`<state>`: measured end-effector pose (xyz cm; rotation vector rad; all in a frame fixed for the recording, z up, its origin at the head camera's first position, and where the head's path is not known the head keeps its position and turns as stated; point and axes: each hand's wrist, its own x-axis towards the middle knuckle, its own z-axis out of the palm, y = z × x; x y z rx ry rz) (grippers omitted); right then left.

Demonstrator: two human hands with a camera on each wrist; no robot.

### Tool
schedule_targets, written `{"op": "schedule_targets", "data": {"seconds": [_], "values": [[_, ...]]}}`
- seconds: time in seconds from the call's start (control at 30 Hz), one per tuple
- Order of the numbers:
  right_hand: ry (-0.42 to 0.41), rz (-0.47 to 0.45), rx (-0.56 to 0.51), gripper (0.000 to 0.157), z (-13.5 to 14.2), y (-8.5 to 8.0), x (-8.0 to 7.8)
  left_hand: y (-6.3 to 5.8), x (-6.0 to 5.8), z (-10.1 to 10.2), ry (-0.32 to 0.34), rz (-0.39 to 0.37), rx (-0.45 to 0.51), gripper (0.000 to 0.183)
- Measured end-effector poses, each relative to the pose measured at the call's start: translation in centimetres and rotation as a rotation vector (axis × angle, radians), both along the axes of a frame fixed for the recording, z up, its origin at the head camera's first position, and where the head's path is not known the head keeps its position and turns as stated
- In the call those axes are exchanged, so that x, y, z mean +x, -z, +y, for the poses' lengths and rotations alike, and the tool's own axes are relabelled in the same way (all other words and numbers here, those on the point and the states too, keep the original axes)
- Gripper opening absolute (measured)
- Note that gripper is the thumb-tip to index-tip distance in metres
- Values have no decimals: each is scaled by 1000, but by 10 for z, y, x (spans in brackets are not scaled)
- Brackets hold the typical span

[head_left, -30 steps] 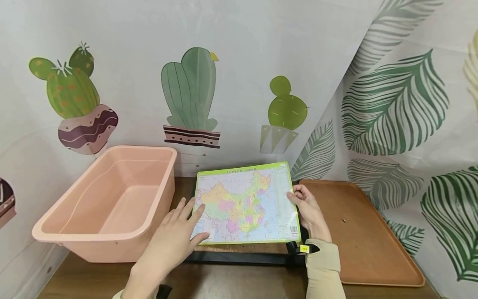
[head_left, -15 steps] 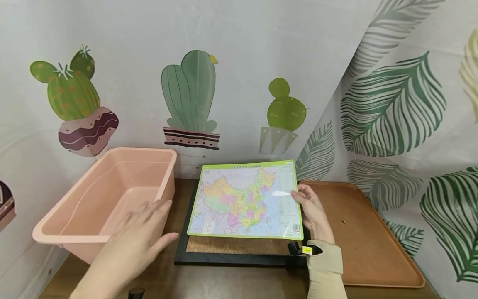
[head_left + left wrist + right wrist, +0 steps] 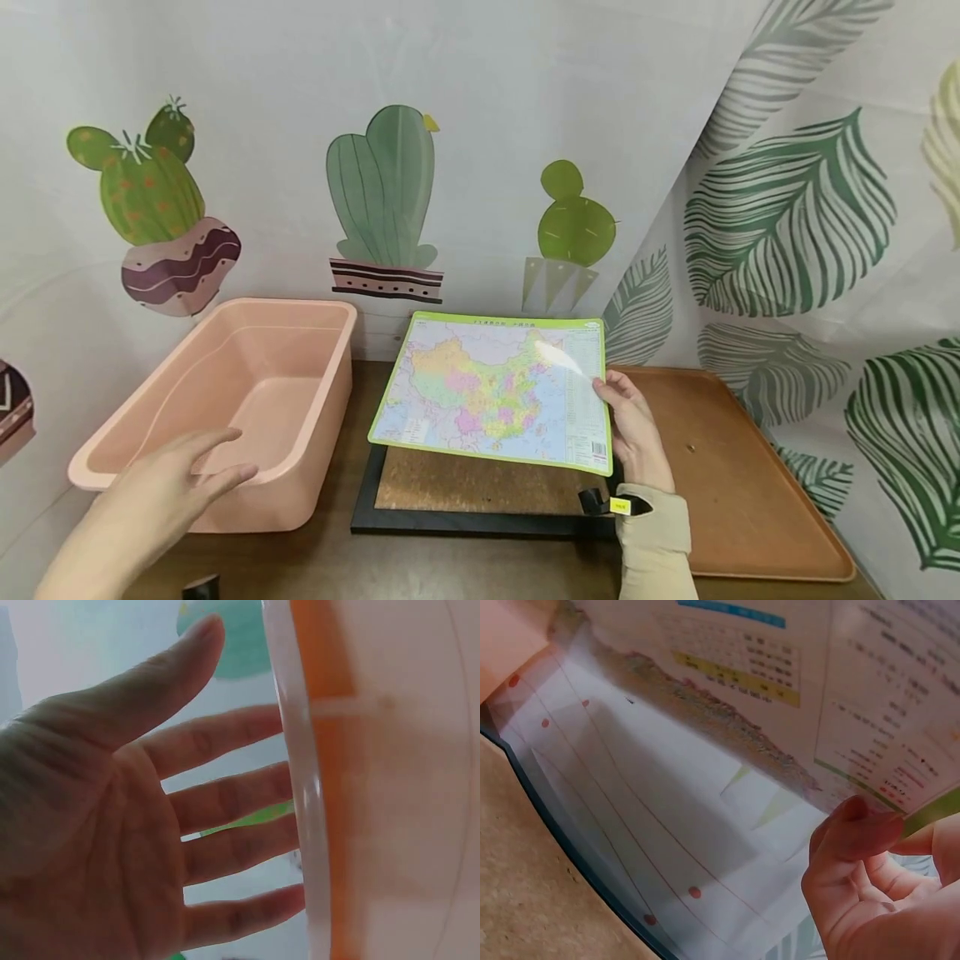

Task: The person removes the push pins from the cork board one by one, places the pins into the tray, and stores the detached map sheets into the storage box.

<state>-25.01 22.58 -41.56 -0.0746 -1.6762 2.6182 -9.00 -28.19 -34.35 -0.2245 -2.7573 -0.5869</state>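
Observation:
My right hand (image 3: pixel 633 425) pinches the right edge of a laminated map sheet (image 3: pixel 480 392) with a green border. The sheet is tilted above a black-framed board (image 3: pixel 487 521), whose brown surface shows below the sheet's near edge. From underneath, the right wrist view shows thumb and fingertips (image 3: pixel 862 829) at the sheet's edge. At the near side of a pink plastic basin (image 3: pixel 285 492), my left hand (image 3: pixel 157 492) is spread and holds nothing. Its straight fingers lie right at the basin's rim (image 3: pixel 304 772) in the left wrist view.
An orange-brown tray (image 3: pixel 750 500) lies on the right of the dark wooden table (image 3: pixel 420 567). Behind everything hangs a white backdrop (image 3: pixel 480 67) printed with cacti and leaves. The basin stands left of the framed board.
My left hand has let go of the map sheet's left side and moved left to the basin. Held by the right hand alone, the sheet has risen, uncovering more of the board.

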Motion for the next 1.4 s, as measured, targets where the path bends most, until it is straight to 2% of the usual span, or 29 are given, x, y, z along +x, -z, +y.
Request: {"op": "schedule_targets", "data": {"seconds": [0.13, 0.3, 0.5, 0.6, 0.83, 1.13, 1.4], "values": [[-15, 1, -39, 6, 0, -1, 1, 0, 1, -18, -34, -58, 31, 47], [-42, -1, -80, 5, -4, -3, 3, 5, 2, -34, -35, -21, 46, 30], [-60, -15, -82, 12, -12, -6, 3, 9, -1, -37, -2, 26, 51, 15], [-59, -25, -96, 14, -17, -6, 3, 11, -2, -36, 13, 50, 46, 16], [-53, -43, -132, 14, -27, -9, 3, 14, -3, -36, 104, 73, 81, 25], [-61, -55, -184, 7, -46, -17, 8, 13, 0, -38, 28, 22, 46, 23], [-139, -11, -282, 11, -58, -24, 15, 10, 0, -37, -11, -25, 16, 19]]}}
